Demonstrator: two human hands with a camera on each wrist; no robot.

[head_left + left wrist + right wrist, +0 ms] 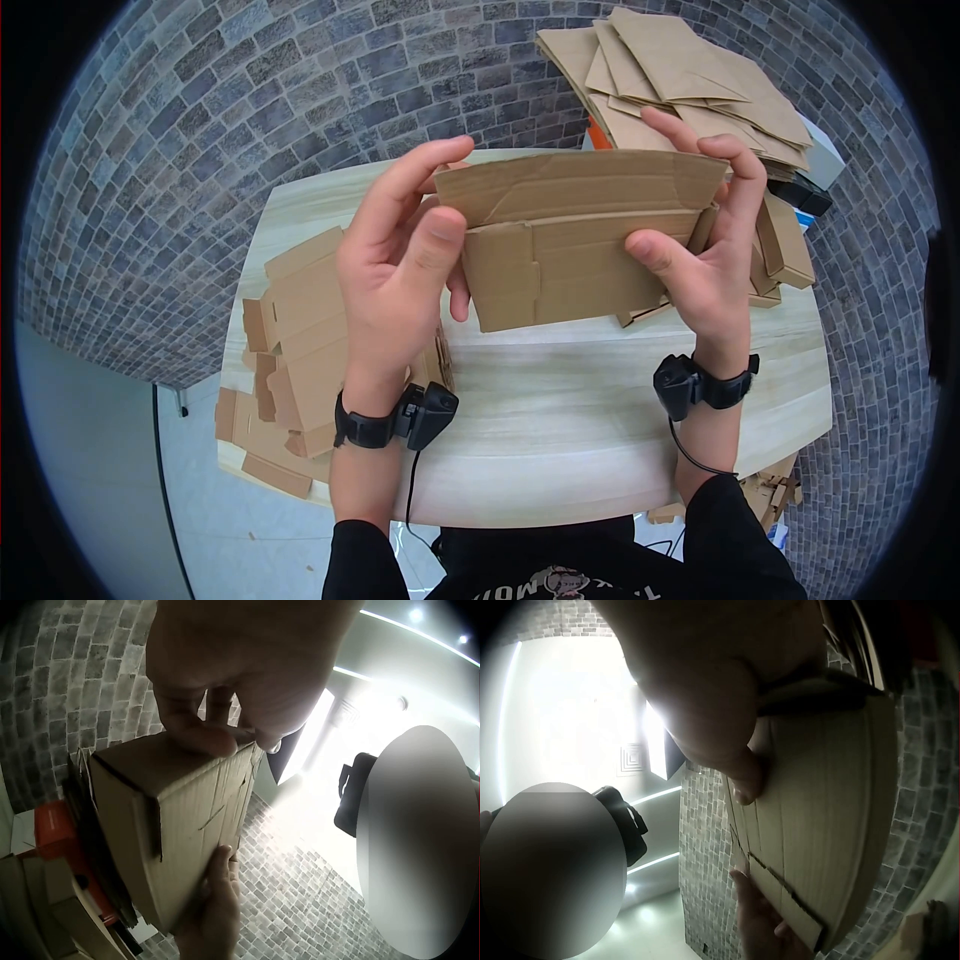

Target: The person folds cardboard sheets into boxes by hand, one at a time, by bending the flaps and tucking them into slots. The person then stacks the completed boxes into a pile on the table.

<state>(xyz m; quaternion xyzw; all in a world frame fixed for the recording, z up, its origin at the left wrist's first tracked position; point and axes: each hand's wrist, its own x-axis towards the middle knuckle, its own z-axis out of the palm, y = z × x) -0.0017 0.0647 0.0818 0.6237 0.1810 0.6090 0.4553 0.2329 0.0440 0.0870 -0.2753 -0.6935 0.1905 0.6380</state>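
Note:
In the head view a brown cardboard box point(580, 265) is held up above the table, its long flap point(590, 185) standing at the top. The left hand point(395, 260) grips the box's left end, thumb at the near edge. At the other end, the right hand point(705, 260) holds it with the thumb on the near face and fingers curled behind. The left wrist view shows the box point(202, 817) between the left hand point(240, 675) and the right hand point(214, 907). In the right wrist view the right thumb presses the cardboard point(810, 795).
Flattened cardboard pieces point(310, 340) lie on the table's left side. At the back right is a stack of flat cardboard point(690, 80), with folded boxes point(785, 240) below it. The pale table point(560, 430) stands before a brick-patterned wall point(300, 80).

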